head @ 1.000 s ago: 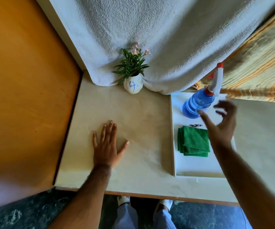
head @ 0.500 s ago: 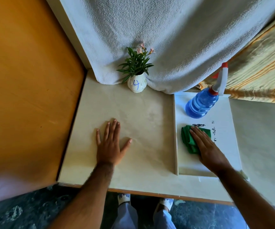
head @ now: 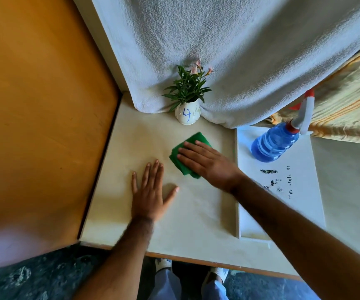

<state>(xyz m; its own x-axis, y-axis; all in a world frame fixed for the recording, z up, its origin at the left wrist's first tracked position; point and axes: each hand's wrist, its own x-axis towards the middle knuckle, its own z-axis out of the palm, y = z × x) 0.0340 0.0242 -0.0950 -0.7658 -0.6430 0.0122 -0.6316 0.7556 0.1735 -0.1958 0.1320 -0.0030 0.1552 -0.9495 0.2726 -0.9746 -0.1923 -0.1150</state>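
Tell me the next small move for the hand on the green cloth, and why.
Probably slide the folded green cloth across the beige tabletop toward the near edge: the right hand presses it flat with straight fingers, close to the white flower vase.

Right hand [head: 209, 165] presses green cloth [head: 187, 148] flat on the table [head: 196, 213].

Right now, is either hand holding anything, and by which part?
Nothing is gripped. The right hand presses flat, fingers straight, on the top face of the folded green cloth; the left hand lies flat on the tabletop.
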